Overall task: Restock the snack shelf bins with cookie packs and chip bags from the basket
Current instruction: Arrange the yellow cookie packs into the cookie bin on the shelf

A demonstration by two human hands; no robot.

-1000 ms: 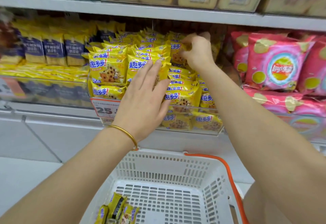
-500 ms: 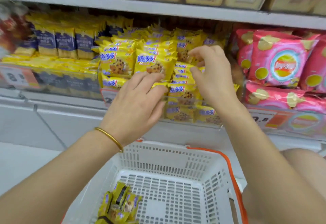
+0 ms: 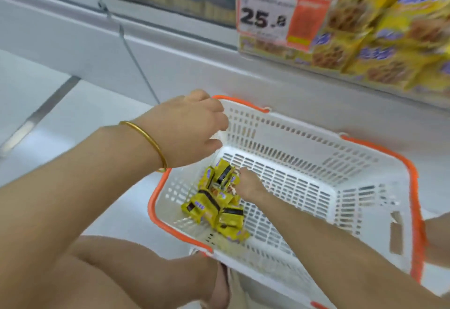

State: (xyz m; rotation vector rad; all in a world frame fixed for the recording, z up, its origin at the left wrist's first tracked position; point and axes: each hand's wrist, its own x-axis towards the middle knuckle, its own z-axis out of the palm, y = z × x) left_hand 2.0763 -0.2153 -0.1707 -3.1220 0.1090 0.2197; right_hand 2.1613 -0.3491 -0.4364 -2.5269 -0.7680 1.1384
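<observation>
A white plastic basket with an orange rim (image 3: 292,133) sits low in front of me. Several yellow cookie packs (image 3: 214,204) lie in a heap in its near left corner. My right hand (image 3: 248,185) is down inside the basket, its fingers against the top of the heap and hidden among the packs. My left hand (image 3: 190,128), with a gold bangle on the wrist, hovers over the basket's far left corner, fingers loosely curled and holding nothing. The shelf bin of yellow cookie packs (image 3: 377,28) fills the top right.
An orange and white price tag reading 25.8 (image 3: 267,16) hangs on the bin's front. The grey shelf base (image 3: 170,48) runs behind the basket. White floor tiles (image 3: 60,113) lie to the left. My bare knee (image 3: 146,272) is at the bottom.
Both hands have left the shelf bin and come down to the basket. The right hand has reached the packs inside. My view has tipped down from the shelf.
</observation>
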